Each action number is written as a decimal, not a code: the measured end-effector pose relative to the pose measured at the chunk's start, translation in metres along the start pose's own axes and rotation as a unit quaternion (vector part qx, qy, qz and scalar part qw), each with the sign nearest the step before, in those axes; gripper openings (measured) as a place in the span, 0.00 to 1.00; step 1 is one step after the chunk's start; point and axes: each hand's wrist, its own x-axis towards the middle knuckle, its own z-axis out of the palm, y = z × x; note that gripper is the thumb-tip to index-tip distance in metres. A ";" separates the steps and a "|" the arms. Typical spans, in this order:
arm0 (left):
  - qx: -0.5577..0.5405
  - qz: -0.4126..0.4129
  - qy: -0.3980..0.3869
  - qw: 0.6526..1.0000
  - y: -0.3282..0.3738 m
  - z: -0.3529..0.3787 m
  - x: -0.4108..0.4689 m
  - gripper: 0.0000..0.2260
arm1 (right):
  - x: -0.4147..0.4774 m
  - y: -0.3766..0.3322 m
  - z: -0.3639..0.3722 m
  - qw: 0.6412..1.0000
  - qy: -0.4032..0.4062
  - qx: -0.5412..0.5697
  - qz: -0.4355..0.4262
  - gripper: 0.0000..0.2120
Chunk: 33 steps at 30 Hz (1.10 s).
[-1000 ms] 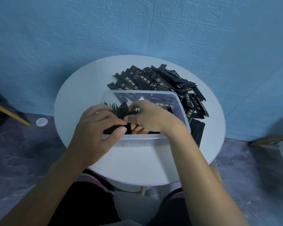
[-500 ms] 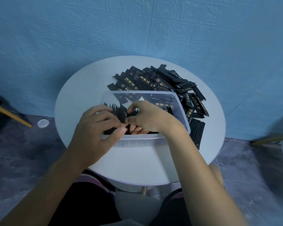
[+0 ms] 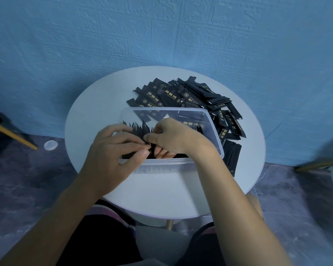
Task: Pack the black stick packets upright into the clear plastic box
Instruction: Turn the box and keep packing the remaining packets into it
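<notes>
Trainee: Blue textured wall (image 3: 161, 35) behind, round white table (image 3: 96, 116) in front. Which step is in hand?

Instructor: Insertion, by my reading. The clear plastic box (image 3: 214, 131) sits on the table, nearest the person. A row of upright black stick packets (image 3: 136, 127) occupies its left part. The left hand (image 3: 113, 150) pinches one black packet (image 3: 150, 150) between thumb and forefinger at the right end of the row, just inside the near rim. The right hand (image 3: 173, 137) has its fingers curled down inside the box beside that packet, thumb tip meeting the left forefinger. Whether it grips anything cannot be told.

Trainee: What does the next move call for?

Instructor: Probably this. Seat the packet vertically against the row and brace the row so it does not fan over. Then reach for the loose pile of black packets (image 3: 181, 95), which lies flat just behind and to the right of the box.

Trainee: Obstructions?

Instructor: The far wall of the box stands between the hands and the pile, so reach over it. Thin packets tip readily, and the right part of the box gives them no support. Off the table, a white disc (image 3: 50, 145) lies on the floor and a wooden bar (image 3: 12, 134) crosses at the left. Both are well apart from the work.
</notes>
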 end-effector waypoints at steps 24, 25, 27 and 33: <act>0.032 0.014 -0.011 0.999 -0.001 -0.001 0.001 0.15 | 0.002 -0.005 0.003 0.998 0.007 -0.050 0.027 0.14; 0.033 0.014 -0.012 0.999 -0.001 -0.002 0.000 0.15 | 0.002 -0.005 0.003 0.998 0.008 -0.050 0.029 0.14; 0.034 0.012 -0.014 0.999 -0.003 -0.001 0.000 0.15 | 0.002 -0.004 0.001 0.997 0.024 -0.068 0.027 0.16; 0.032 0.007 -0.014 0.999 -0.002 -0.001 -0.001 0.15 | -0.002 -0.002 -0.001 0.996 0.015 -0.076 0.043 0.15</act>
